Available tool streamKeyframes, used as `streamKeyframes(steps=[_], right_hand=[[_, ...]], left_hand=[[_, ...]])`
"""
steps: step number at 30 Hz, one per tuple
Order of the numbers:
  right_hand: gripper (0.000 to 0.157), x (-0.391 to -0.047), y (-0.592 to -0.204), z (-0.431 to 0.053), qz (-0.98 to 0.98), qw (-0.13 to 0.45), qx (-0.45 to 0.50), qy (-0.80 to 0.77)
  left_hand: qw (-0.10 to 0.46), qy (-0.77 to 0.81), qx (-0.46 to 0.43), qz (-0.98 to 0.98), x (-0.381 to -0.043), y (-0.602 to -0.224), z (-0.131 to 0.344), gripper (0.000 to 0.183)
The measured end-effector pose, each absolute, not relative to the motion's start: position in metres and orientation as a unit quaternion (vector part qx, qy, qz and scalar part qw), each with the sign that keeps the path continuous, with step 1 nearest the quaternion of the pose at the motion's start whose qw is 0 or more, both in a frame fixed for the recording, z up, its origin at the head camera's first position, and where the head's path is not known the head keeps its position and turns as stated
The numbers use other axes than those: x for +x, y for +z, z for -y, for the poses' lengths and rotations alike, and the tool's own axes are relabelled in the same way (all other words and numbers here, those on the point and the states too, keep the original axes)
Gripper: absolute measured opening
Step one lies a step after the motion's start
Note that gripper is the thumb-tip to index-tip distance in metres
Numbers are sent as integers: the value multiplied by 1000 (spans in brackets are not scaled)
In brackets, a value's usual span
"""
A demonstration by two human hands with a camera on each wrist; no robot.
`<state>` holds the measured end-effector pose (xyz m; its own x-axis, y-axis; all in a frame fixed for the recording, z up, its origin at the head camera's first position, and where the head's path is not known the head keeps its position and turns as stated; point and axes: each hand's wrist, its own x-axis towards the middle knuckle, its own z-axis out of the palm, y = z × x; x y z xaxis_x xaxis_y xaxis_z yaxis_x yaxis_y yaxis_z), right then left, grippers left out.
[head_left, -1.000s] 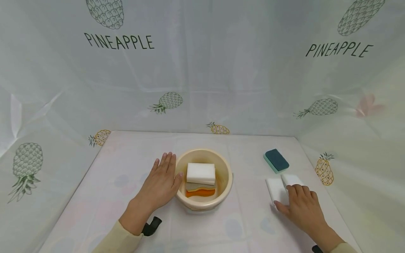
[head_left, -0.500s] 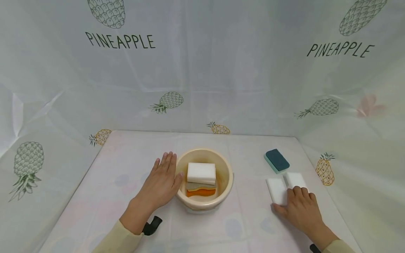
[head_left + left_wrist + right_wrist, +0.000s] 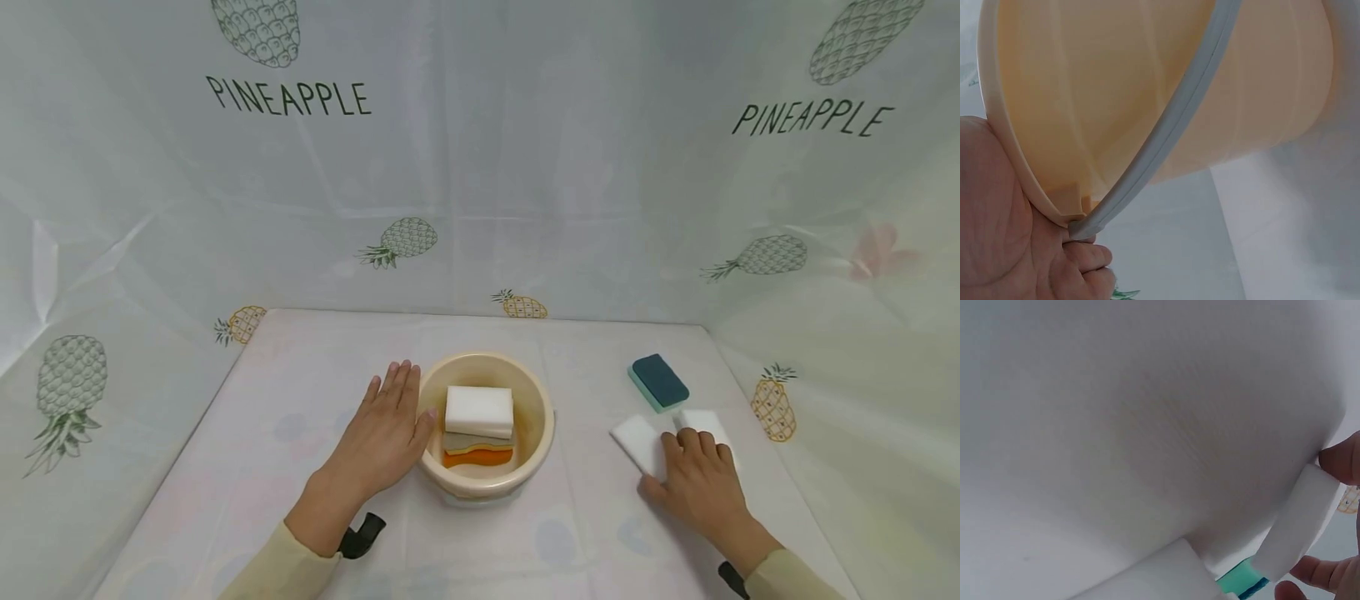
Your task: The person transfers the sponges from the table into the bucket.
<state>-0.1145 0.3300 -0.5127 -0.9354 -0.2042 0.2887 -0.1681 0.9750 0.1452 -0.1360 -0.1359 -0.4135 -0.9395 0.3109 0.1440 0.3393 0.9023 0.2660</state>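
My left hand (image 3: 381, 442) lies with straight fingers along the left side of a cream bucket (image 3: 540, 433), thumb over its rim. In the left wrist view, my palm touches the rim of the bucket (image 3: 1260, 81) beside its grey handle (image 3: 1175, 119). Inside the bucket, a white sponge block (image 3: 478, 410) tops a grey-and-yellow layer and an orange piece (image 3: 480, 457). At the right, my right hand (image 3: 697, 487) pinches a white sponge (image 3: 637, 442) between thumb and fingers; the right wrist view shows this sponge (image 3: 1297, 522) tilted. A second white sponge (image 3: 705, 423) lies close beside it, partly hidden by the fingers.
A dark teal sponge with a light green side (image 3: 660, 382) lies just behind the white sponges. The pale tablecloth (image 3: 585, 533) covers the table, and a curtain with pineapple prints (image 3: 480, 167) hangs behind and at both sides.
The right hand has shifted slightly left, and the white sponge at its thumb has turned and slid left, away from the other. The left hand and bucket keep their places.
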Motion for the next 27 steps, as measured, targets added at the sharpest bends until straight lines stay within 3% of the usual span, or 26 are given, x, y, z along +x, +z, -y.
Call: streamKeyframes(steps=[5, 11, 27], right_hand=[[66, -123, -508, -326, 980, 153, 110, -58], [69, -135, -503, -317, 967, 199, 145, -61], [64, -178, -481, -299, 943, 259, 200, -53]], left_hand=[[49, -142, -168, 974, -136, -413, 135, 68], [49, -144, -166, 974, -135, -412, 135, 68], [47, -143, -168, 974, -134, -409, 135, 69]])
